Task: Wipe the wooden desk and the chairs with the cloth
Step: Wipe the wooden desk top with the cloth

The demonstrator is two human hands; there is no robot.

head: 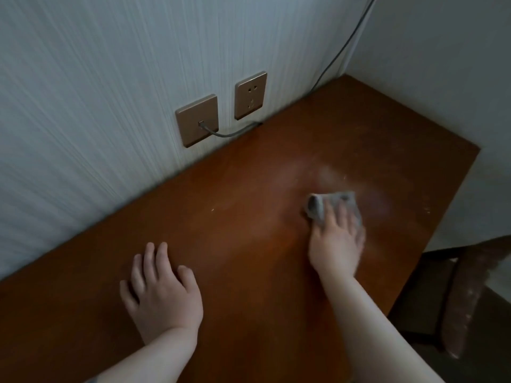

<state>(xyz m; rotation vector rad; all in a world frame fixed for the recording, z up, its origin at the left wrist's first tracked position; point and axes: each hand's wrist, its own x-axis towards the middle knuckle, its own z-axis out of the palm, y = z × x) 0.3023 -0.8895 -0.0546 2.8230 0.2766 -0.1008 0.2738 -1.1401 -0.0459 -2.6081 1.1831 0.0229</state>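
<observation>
Grip: our right hand [336,239] lies flat on the grey cloth [329,208], fingers straight and spread, pressing it onto the wooden desk [249,217]; nothing is curled round it, though blur softens the fingertips.
Left hand: our left hand [163,294] rests palm down on the desk near its front edge, fingers relaxed, holding nothing.
Cloth: crumpled, towards the desk's right end, about midway between front and back edges, partly under our fingers.
Desk surface: a pale dusty smear [331,172] lies just beyond the cloth.
Chair: a dark chair [453,294] stands off the desk's right end.
Back edge: two brown wall plates, a blank one [197,120] with a grey cable [229,132] plugged in, and a socket [250,95].
</observation>
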